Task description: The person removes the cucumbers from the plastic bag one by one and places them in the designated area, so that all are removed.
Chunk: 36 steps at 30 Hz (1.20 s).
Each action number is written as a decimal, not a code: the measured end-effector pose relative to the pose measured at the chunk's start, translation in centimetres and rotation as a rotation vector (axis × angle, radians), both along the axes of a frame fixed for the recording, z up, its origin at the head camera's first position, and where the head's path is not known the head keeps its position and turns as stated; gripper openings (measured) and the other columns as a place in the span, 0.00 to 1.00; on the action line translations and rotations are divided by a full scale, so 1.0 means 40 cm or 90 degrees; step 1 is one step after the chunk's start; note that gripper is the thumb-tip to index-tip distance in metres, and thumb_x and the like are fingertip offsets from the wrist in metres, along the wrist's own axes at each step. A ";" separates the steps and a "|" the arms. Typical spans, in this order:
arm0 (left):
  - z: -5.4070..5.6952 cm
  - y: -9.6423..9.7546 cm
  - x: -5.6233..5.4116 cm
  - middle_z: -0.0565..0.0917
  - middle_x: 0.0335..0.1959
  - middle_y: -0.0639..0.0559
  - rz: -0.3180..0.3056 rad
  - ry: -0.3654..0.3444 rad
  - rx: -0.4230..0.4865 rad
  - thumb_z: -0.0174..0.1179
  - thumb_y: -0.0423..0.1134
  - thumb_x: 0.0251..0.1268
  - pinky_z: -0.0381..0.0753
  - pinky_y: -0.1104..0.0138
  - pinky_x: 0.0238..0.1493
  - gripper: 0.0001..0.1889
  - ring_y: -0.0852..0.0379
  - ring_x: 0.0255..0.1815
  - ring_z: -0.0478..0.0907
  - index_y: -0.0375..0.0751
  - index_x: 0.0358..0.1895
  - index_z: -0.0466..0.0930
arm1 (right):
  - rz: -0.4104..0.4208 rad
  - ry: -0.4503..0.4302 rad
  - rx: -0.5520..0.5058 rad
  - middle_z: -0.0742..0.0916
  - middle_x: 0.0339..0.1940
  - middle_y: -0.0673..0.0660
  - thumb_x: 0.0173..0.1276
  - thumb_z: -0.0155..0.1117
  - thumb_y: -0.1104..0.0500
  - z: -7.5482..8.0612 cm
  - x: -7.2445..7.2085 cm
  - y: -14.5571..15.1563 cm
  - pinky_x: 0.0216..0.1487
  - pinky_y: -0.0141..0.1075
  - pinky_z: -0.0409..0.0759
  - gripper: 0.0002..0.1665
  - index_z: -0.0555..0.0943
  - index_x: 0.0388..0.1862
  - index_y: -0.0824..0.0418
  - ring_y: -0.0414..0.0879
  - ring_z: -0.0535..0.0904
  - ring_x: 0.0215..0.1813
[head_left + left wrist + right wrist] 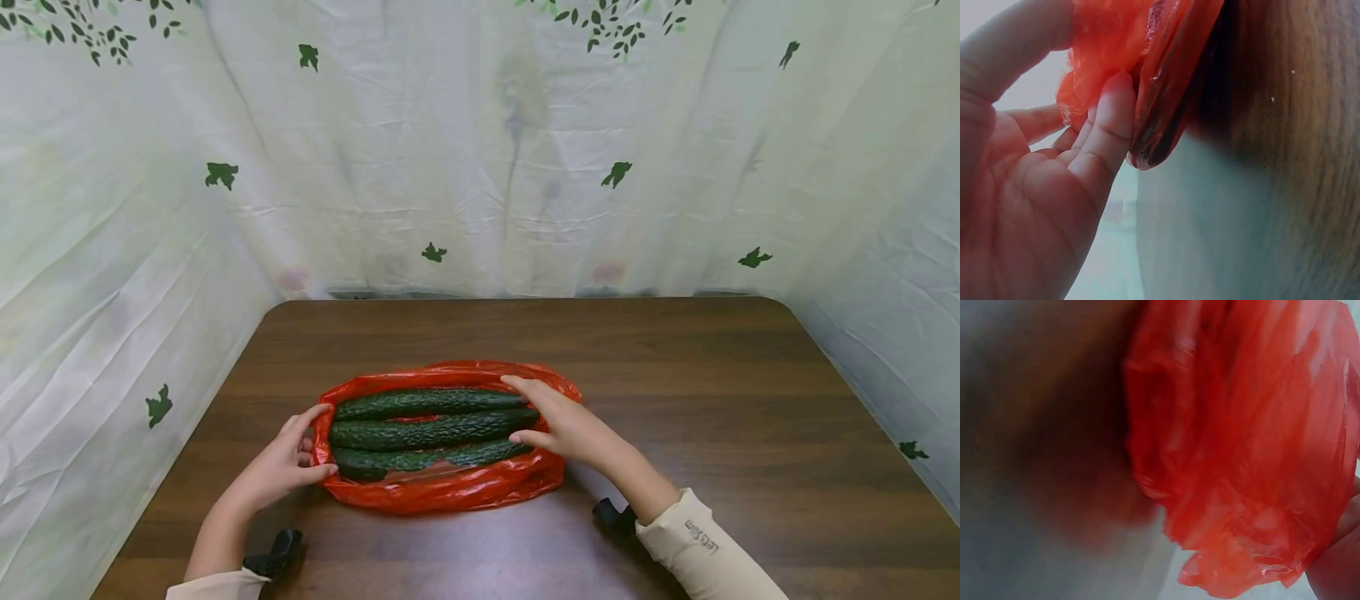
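Observation:
A red plastic bag (pixel 465 493) lies on the table with its mouth facing up. Inside it, three dark green, bumpy cucumbers (pixel 431 432) rest side by side. My left hand (pixel 279 465) holds the bag's left end, with the film between thumb and fingers; the left wrist view shows fingertips on the thin red film (pixel 1113 44). Over the right end, my right hand (pixel 572 427) reaches across the rim with thumb and forefinger spread near the cucumber tips. In the right wrist view, red film (pixel 1241 444) covers most of that hand.
The brown wooden table (pixel 735 433) extends around the bag. White cloth (pixel 450 150) with green leaf prints hangs behind it and on both sides. Dark wrist devices (pixel 276 554) sit by both cuffs.

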<state>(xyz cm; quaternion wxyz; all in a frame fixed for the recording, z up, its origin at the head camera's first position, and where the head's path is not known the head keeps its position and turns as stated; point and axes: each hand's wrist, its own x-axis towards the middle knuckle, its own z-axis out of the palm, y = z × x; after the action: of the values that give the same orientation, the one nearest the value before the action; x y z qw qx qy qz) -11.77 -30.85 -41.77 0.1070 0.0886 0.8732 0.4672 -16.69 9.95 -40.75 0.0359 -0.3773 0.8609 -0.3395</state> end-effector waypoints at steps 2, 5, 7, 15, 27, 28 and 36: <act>-0.001 0.000 0.001 0.56 0.48 0.34 -0.001 0.001 0.002 0.68 0.32 0.47 0.78 0.66 0.27 0.45 0.48 0.33 0.71 0.34 0.66 0.48 | -0.003 -0.023 -0.010 0.70 0.60 0.55 0.58 0.64 0.50 -0.014 0.001 -0.002 0.52 0.43 0.71 0.43 0.55 0.69 0.52 0.49 0.70 0.56; -0.002 0.000 0.001 0.56 0.48 0.34 -0.001 0.002 0.002 0.68 0.33 0.47 0.78 0.66 0.27 0.45 0.48 0.33 0.71 0.34 0.66 0.48 | -0.003 -0.044 -0.027 0.73 0.55 0.57 0.57 0.65 0.53 -0.031 0.002 -0.001 0.50 0.43 0.72 0.42 0.57 0.68 0.56 0.49 0.72 0.53; -0.004 -0.001 0.000 0.56 0.48 0.34 0.000 0.002 0.005 0.67 0.33 0.47 0.78 0.65 0.27 0.45 0.48 0.33 0.72 0.34 0.66 0.48 | -0.008 -0.055 -0.036 0.74 0.52 0.56 0.57 0.66 0.55 -0.042 0.002 0.002 0.49 0.42 0.73 0.42 0.58 0.67 0.57 0.49 0.72 0.51; -0.014 -0.004 0.002 0.56 0.47 0.35 0.003 0.006 0.017 0.67 0.31 0.47 0.78 0.65 0.26 0.44 0.48 0.34 0.73 0.33 0.66 0.48 | -0.020 -0.122 -0.055 0.73 0.48 0.53 0.56 0.66 0.58 -0.071 0.001 0.012 0.43 0.36 0.76 0.40 0.59 0.66 0.58 0.45 0.73 0.47; -0.015 -0.001 0.005 0.55 0.48 0.35 0.012 0.007 0.010 0.67 0.31 0.48 0.77 0.65 0.25 0.44 0.49 0.33 0.72 0.34 0.67 0.47 | -0.014 -0.182 -0.122 0.76 0.44 0.51 0.55 0.67 0.58 -0.103 -0.004 0.004 0.45 0.38 0.75 0.32 0.66 0.58 0.57 0.44 0.72 0.48; -0.014 0.000 0.006 0.55 0.48 0.35 0.014 0.007 0.009 0.67 0.31 0.49 0.77 0.65 0.25 0.44 0.50 0.32 0.71 0.34 0.67 0.47 | -0.015 -0.189 -0.133 0.76 0.45 0.51 0.55 0.68 0.58 -0.103 -0.004 0.004 0.46 0.39 0.75 0.31 0.67 0.57 0.57 0.44 0.72 0.49; -0.020 -0.001 0.007 0.56 0.48 0.36 0.015 0.027 0.010 0.66 0.31 0.49 0.77 0.67 0.25 0.43 0.53 0.32 0.70 0.32 0.66 0.48 | -0.019 -0.222 -0.178 0.80 0.45 0.58 0.54 0.67 0.65 -0.050 0.017 -0.015 0.47 0.43 0.74 0.28 0.72 0.55 0.66 0.50 0.75 0.48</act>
<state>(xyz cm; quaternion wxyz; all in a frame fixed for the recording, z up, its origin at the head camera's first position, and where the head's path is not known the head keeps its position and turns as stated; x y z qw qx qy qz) -11.50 -30.90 -42.55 0.0821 0.0892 0.8726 0.4731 -16.02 9.36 -42.74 0.1263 -0.3018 0.7915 -0.5162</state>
